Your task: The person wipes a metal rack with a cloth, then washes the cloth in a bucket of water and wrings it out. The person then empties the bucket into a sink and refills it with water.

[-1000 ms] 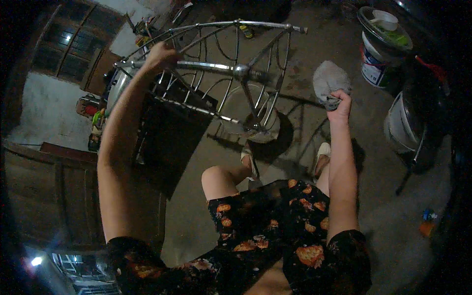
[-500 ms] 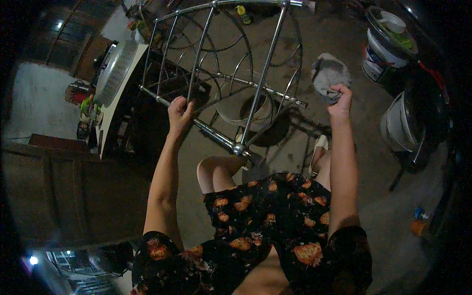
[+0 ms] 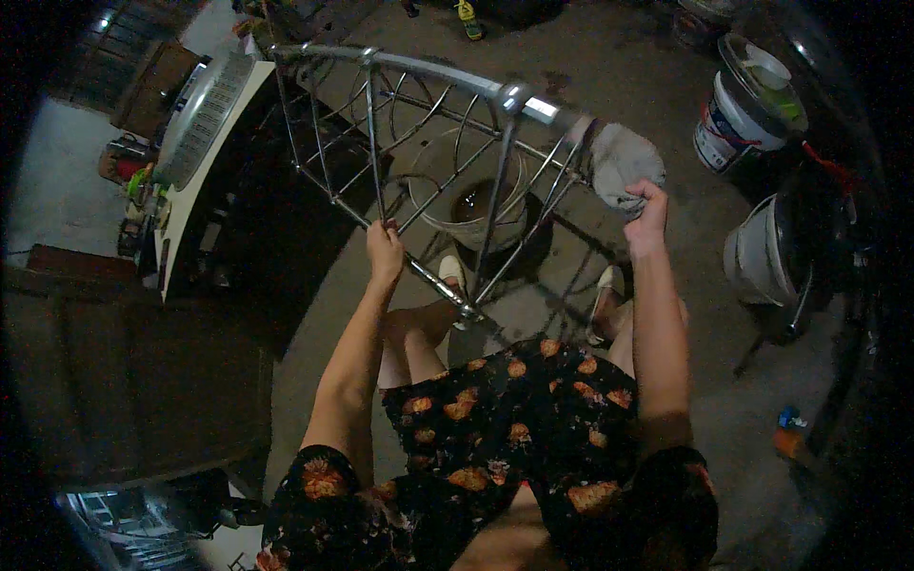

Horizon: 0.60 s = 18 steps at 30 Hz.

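Grey rag [image 3: 624, 168] moved onto shiny metal frame [image 3: 428, 143]; right hand [image 3: 647, 214] fingers clutch rag, left hand [image 3: 385, 249] fingers grip bar.

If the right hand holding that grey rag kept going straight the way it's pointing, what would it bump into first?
The right hand points up and slightly left, with the grey rag already at the end of the metal frame's top bar. Pushing on would probably press the rag along that bar, though depth is hard to judge here.
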Tool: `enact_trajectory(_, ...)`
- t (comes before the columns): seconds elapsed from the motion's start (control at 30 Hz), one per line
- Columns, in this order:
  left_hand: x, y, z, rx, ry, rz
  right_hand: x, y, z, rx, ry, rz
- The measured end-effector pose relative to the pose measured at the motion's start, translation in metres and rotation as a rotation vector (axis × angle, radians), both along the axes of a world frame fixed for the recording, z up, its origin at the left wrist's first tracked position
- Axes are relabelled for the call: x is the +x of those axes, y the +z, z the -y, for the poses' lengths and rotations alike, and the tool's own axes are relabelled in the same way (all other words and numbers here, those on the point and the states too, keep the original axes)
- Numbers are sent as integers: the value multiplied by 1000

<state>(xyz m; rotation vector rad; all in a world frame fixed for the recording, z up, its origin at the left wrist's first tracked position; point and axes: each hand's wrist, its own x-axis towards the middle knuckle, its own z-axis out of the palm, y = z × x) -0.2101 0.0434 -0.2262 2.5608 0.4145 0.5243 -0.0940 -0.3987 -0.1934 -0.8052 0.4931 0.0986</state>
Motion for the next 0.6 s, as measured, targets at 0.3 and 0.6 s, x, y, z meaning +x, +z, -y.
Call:
enact_trajectory(0.3,9,-33,-6,-434,-24,-200,-4,8,-31,55,114,69)
enact_trajectory(0.6,42,-71,-8,-252,-52,-314,10,-8,-23,14,39,23)
